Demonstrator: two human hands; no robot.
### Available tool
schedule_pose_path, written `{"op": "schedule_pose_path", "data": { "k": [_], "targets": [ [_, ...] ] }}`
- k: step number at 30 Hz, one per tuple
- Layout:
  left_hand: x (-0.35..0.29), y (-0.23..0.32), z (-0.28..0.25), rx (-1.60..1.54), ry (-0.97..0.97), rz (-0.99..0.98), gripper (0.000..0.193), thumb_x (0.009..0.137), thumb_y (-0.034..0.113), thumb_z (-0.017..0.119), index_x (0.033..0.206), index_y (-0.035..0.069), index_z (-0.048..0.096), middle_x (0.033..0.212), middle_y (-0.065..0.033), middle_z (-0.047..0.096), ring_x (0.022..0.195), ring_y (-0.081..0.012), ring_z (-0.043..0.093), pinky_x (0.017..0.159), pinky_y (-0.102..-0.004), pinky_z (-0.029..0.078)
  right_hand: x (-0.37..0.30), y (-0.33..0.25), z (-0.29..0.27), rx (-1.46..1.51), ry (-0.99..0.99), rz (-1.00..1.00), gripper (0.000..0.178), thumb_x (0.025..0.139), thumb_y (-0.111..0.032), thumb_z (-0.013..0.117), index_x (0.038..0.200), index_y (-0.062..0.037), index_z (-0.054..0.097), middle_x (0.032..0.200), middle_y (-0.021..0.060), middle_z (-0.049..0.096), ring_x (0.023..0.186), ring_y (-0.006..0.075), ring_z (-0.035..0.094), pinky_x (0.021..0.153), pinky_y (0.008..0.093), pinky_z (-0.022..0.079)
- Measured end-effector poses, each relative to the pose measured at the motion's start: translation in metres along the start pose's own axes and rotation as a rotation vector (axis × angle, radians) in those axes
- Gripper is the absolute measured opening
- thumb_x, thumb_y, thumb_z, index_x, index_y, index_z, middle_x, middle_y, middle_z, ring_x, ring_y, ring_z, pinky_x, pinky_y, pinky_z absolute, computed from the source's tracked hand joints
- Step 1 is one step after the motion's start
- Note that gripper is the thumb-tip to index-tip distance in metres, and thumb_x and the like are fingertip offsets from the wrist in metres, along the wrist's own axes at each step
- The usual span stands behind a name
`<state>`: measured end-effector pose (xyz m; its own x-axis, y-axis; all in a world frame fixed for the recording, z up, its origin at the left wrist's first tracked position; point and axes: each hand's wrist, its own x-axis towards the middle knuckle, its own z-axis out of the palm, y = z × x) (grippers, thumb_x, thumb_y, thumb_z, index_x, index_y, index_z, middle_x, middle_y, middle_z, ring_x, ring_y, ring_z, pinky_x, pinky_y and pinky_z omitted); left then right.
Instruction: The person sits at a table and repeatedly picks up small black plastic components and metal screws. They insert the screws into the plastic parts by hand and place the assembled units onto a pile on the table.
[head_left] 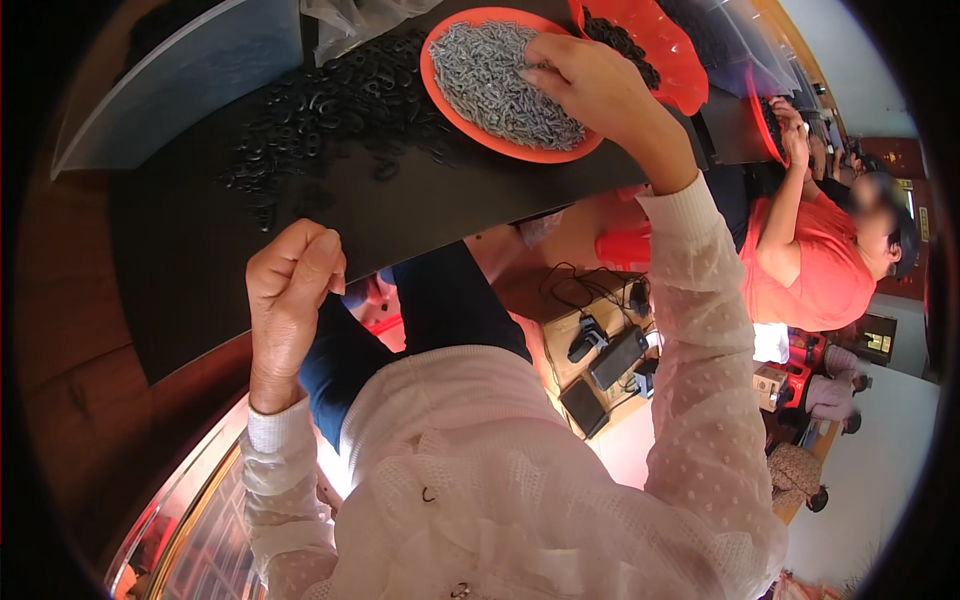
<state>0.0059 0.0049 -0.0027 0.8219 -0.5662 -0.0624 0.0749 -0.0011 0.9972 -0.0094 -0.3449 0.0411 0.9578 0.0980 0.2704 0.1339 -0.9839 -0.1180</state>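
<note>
Screw-like silver pieces [485, 85] fill a round red plate [535, 155] on the counter [200, 280], directly beneath the right hand [585, 80]. Its fingers bend into the pile; whether they grip one cannot be told. The pieces point every way, sharing no long axis. The left hand [295, 268], curled closed with any contents hidden, is well apart, by the counter's near edge. Black rings [330, 115] spread left of the plate; a red dish [682, 72] crowds its right, leaving more room toward the near edge.

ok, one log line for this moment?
right hand: at grey pieces on red plate | left hand: curled, contents hidden | black pieces: loose on table
</note>
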Motion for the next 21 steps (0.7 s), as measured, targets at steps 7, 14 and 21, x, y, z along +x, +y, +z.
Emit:
{"op": "schedule_pose_path", "data": {
  "k": [7,14,21],
  "targets": [
    [0.002,0.004,0.001,-0.011,-0.019,0.039,0.026,0.096,0.013,0.055,0.072,0.002,0.054,0.063,0.0021,0.051,0.058,-0.0040,0.045,0.054,-0.0215,0.036,0.000,-0.008,-0.009,0.031,-0.160,0.076,0.015,0.087,-0.019,0.061,0.097,-0.0076,0.060,0.085,0.0124,0.064,0.080,0.0338,0.062,0.067,0.0419,0.048],
    [0.003,0.005,0.003,0.017,-0.001,0.044,0.027,0.095,0.014,0.051,0.070,0.004,0.054,0.059,0.0010,0.050,0.052,-0.0021,0.037,0.047,-0.0205,0.026,0.007,-0.020,-0.003,-0.034,0.010,0.007,0.019,0.087,-0.015,0.062,0.105,-0.0078,0.061,0.094,0.0126,0.065,0.084,0.0331,0.062,0.071,0.0394,0.048],
    [0.000,0.012,0.000,-0.004,-0.019,0.002,0.026,0.095,0.011,0.051,0.070,0.004,0.055,0.059,0.0018,0.050,0.053,-0.0018,0.038,0.048,-0.0206,0.027,0.030,-0.084,0.012,0.235,0.054,-0.234,0.013,0.085,-0.012,0.063,0.097,-0.0091,0.061,0.085,0.0111,0.061,0.078,0.0334,0.061,0.066,0.0420,0.049]
  ]
}}
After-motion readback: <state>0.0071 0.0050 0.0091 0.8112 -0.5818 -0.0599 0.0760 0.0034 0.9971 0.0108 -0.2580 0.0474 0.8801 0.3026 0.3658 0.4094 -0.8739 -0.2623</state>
